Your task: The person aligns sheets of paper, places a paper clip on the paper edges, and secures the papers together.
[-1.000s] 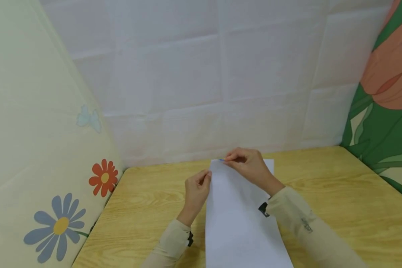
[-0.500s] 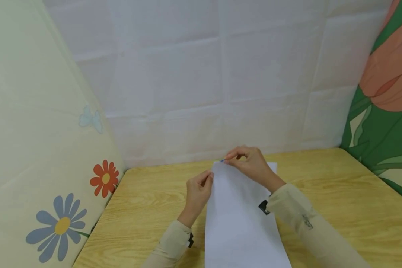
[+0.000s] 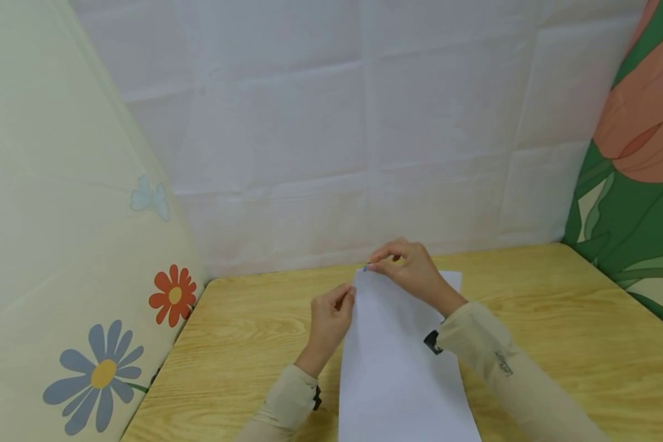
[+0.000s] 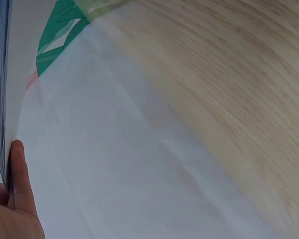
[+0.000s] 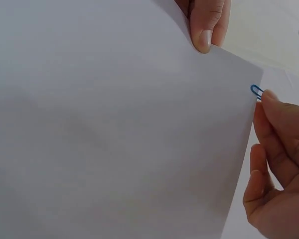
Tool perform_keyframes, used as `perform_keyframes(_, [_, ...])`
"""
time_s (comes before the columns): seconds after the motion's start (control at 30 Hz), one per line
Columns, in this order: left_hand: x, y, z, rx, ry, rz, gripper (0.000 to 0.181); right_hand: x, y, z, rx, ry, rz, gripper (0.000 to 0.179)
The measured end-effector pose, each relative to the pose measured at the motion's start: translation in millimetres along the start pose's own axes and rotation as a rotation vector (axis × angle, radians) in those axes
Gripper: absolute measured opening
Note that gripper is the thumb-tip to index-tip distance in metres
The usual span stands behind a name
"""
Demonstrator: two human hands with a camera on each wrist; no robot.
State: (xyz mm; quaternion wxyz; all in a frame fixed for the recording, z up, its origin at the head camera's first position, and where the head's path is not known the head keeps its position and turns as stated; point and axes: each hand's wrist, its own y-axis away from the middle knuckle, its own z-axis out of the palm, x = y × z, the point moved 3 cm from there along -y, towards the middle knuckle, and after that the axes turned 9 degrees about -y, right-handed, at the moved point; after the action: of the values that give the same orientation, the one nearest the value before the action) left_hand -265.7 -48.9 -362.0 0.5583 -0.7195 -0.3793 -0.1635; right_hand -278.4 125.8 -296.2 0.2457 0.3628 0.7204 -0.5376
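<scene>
Several sheets of white paper (image 3: 403, 356) are held up together as a stack, their layered edges (image 4: 3, 99) showing in the left wrist view. My left hand (image 3: 331, 319) pinches the stack's left edge near the top corner, thumb on the front face. Between thumb and forefinger, my right hand (image 3: 411, 273) pinches a blue paper clip (image 5: 256, 91). The clip's rounded end overlaps the paper's top edge close to that same corner, in the right wrist view. Its other end is hidden by the fingertips.
A wood-grain table (image 3: 243, 325) lies under the paper. Behind it hangs a creased white cloth (image 3: 287, 123). Flower-printed panels stand at the left (image 3: 88, 245) and right (image 3: 641, 215).
The paper's top edge has shifted slightly right and down, and the left hand has moved a little right with it. The clip has turned from lying nearly flat to pointing more downward at the edge.
</scene>
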Motion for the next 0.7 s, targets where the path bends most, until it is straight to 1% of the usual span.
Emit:
perform_keyframes(0.13, [-0.7,-0.7,1.1,0.002,0.020,0.021,0.012,0.7,0.0,0.7,0.015,-0.001,0.014,0.007])
perform_keyframes(0.2, [0.1,-1.4,1.7,-0.007,0.021,0.012,0.013,0.6,0.4,1.0,0.026,-0.001,0.007,0.007])
perform_keyframes(0.27, [0.9,-2.1,2.5,-0.018,0.018,-0.013,0.013,0.4,1.5,1.6,0.042,0.009,-0.027,0.009])
perform_keyframes(0.33, [2.8,-2.6,2.5,-0.022,0.012,-0.041,0.013,-0.2,3.1,3.1,0.056,0.042,-0.109,0.012])
perform_keyframes(0.4, [5.5,-3.1,2.2,-0.022,-0.003,-0.069,0.013,-1.0,4.8,5.3,0.070,0.103,-0.229,0.017])
perform_keyframes(0.47, [11.9,-3.8,0.6,-0.016,-0.012,-0.075,0.012,-2.2,6.4,7.6,0.084,0.163,-0.353,0.021])
perform_keyframes(0.53, [21.5,-4.6,-2.3,-0.010,-0.015,-0.066,0.012,-2.9,7.2,9.3,0.101,0.222,-0.450,0.024])
perform_keyframes(0.6, [30.7,-5.2,-5.5,-0.003,-0.015,-0.044,0.011,-4.0,7.5,10.0,0.112,0.254,-0.504,0.024])
perform_keyframes(0.7, [39.2,-5.5,-9.1,0.008,-0.010,-0.013,0.011,-5.5,7.4,10.2,0.114,0.290,-0.534,0.025])
